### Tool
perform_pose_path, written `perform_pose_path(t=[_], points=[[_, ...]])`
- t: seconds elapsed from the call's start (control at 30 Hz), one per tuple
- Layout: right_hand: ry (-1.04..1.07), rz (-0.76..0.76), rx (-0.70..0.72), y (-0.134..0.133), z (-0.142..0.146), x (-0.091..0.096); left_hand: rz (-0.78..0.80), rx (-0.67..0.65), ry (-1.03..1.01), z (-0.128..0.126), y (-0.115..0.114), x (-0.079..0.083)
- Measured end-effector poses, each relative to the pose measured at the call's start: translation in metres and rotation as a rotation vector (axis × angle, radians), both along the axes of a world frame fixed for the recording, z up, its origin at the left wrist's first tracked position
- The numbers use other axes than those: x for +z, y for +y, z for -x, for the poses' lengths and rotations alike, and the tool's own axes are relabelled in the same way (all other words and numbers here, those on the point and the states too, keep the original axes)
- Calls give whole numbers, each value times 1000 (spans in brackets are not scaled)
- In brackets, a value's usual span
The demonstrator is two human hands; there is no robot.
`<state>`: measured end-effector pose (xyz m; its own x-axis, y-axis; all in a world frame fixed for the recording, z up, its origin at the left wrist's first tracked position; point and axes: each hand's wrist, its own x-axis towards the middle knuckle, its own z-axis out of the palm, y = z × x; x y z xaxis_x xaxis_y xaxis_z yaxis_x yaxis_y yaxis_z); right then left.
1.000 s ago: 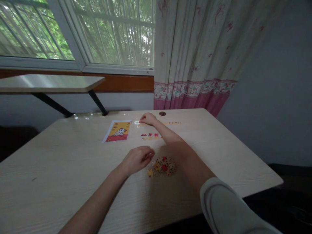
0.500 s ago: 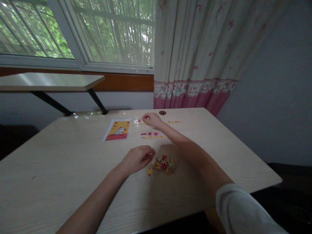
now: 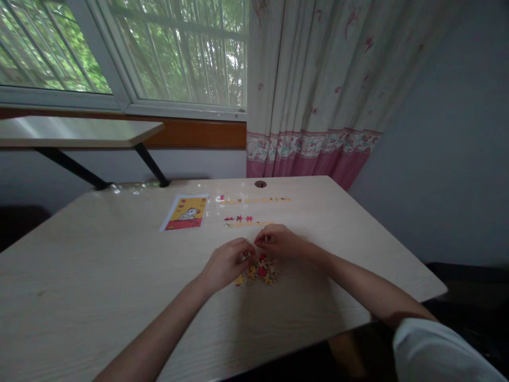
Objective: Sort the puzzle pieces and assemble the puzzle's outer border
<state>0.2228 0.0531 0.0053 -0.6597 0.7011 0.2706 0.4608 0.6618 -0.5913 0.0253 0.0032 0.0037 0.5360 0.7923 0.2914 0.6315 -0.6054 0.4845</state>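
Observation:
My left hand (image 3: 228,262) hovers at the left side of a heap of loose jigsaw puzzle pieces (image 3: 262,272), its fingers pinched together. Close against its fingertips, above the far side of the heap, is my right hand (image 3: 281,241), thumb and fingers also closed. Whatever is between the fingers of either hand is too small to make out. The heap mixes yellow, red and bare wood-coloured pieces. Beyond the hands, a short row of red pieces (image 3: 239,218) lies over a row of yellow pieces (image 3: 246,224). Farther back runs a longer yellow row (image 3: 254,201) with a red piece (image 3: 221,197) at its left end.
A picture sheet (image 3: 186,212) with a white spotted animal on yellow and red lies left of the rows. The pale wooden table (image 3: 119,297) has a round cable hole (image 3: 260,184) at the back. A raised shelf (image 3: 79,130) stands back left, before the window; a curtain (image 3: 310,106) hangs behind.
My right hand has come back from the far row's left end, where a red piece now shows uncovered, to beside my left hand. My left hand stays by the heap. The view has shifted slightly.

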Motion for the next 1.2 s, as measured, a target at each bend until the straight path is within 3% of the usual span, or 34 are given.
perform_pose_path(t=[0.1,0.3,0.5,0.63,0.77,0.9,1.07,1.2], points=[[71,4,-52,-9,-1,0,-203,12,-99,3,0,3],[178,-28,-128,-20,0,2,-747,7,181,11,-1,6],[169,-18,-163,-24,5,0,-890,-39,286,8,-4,8],[170,-81,-163,-21,4,-1,-776,-17,280,9,-4,8],[139,-348,-195,-7,-9,0,-473,109,150,19,1,11],[47,-532,-266,6,-27,2,-274,54,239,31,9,14],[11,-595,-281,9,-34,1,-180,0,291,33,12,14],[-39,-558,-301,20,-41,3,-138,-17,286,30,10,13]])
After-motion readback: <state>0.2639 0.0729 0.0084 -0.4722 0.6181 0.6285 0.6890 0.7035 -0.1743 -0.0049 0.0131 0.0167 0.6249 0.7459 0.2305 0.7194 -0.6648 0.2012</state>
